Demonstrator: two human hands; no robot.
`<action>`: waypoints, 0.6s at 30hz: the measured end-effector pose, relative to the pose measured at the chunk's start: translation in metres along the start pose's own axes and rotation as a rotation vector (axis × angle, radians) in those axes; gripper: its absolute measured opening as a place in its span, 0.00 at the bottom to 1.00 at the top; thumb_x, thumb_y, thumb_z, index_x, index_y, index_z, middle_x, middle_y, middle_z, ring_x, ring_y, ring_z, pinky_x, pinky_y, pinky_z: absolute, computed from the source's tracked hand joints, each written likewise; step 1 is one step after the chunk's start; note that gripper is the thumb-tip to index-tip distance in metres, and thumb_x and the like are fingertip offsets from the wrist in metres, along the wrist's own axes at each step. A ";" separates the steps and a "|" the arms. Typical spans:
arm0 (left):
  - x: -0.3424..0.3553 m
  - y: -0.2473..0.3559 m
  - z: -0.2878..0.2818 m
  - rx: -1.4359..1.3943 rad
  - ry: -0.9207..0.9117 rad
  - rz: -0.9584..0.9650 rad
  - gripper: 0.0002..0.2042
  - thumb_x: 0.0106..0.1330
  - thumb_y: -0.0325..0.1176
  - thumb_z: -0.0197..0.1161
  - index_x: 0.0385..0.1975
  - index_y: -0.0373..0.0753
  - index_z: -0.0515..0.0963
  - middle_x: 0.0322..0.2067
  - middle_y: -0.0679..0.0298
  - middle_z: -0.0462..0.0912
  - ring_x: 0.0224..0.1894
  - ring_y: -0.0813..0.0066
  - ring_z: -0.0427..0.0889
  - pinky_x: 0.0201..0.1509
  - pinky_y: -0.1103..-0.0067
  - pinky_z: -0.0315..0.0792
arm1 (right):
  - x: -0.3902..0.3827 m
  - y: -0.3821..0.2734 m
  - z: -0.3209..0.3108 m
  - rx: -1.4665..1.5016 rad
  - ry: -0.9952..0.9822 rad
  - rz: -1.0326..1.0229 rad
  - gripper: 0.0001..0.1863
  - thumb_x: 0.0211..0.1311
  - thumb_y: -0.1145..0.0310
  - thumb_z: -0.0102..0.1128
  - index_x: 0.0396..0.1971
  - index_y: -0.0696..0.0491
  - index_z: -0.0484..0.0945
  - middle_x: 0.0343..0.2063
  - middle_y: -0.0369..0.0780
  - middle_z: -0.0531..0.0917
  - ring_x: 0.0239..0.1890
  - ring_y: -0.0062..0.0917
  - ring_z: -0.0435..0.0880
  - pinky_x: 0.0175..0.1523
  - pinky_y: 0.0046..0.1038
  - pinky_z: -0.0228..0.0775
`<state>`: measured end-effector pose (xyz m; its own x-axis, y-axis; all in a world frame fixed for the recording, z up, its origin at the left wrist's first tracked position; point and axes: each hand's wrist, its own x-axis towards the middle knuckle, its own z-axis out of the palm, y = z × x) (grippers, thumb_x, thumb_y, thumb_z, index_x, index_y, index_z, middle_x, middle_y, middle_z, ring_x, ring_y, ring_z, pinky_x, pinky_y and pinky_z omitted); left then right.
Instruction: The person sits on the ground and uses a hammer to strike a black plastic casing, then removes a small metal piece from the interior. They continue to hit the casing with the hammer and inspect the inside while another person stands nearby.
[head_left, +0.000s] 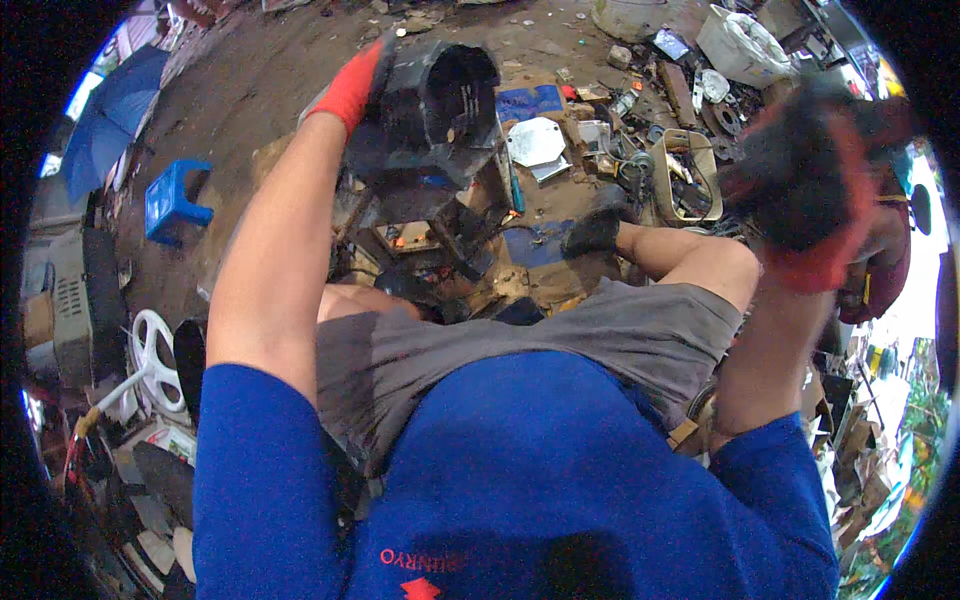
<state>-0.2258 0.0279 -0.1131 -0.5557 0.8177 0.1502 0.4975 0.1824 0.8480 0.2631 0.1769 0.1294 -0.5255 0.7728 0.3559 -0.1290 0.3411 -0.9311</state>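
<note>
My left hand [355,85], in a red glove with a dark palm, grips the left side of a black hollow housing [425,110]. The housing is round and open at one end, and its material is hard to tell. Beneath it is a low stand-like jumble of dark metal and wood [440,225], between my legs. My right hand [815,185], in a red and black glove, is raised at the right, apart from the housing and smeared by motion. Its fingers look closed round something dark that I cannot make out.
A blue plastic stool [178,203] and a blue umbrella [110,120] stand at the left, with a white wheel [158,360] nearer me. Right of the housing lie a white plate [537,143], a cream bin of scrap [690,175] and a white sack [742,45].
</note>
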 end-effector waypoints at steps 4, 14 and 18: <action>-0.037 0.050 0.018 0.547 0.185 0.203 0.22 0.66 0.42 0.54 0.56 0.36 0.69 0.52 0.51 0.75 0.55 0.59 0.74 0.59 0.71 0.67 | -0.066 0.073 0.058 -0.137 -0.051 0.479 0.19 0.49 0.61 0.70 0.39 0.55 0.78 0.33 0.37 0.81 0.34 0.22 0.79 0.42 0.28 0.72; -0.084 0.176 0.020 0.786 0.165 -0.181 0.26 0.55 0.42 0.58 0.51 0.33 0.72 0.46 0.44 0.78 0.52 0.50 0.77 0.55 0.66 0.69 | -0.109 0.226 0.090 -0.299 -0.214 0.842 0.27 0.49 0.60 0.60 0.50 0.55 0.74 0.42 0.52 0.81 0.48 0.42 0.80 0.52 0.35 0.70; -0.110 0.143 -0.053 0.602 0.393 -0.198 0.22 0.54 0.36 0.55 0.48 0.31 0.73 0.40 0.45 0.82 0.45 0.52 0.81 0.50 0.67 0.72 | -0.106 0.249 0.097 -0.524 -0.207 0.949 0.26 0.51 0.59 0.59 0.48 0.58 0.74 0.46 0.53 0.79 0.51 0.45 0.77 0.55 0.37 0.69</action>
<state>-0.1287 -0.0648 0.0186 -0.8141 0.5032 0.2899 0.5791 0.6661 0.4702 0.2053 0.1284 -0.1480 -0.3594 0.7530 -0.5512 0.7480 -0.1207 -0.6526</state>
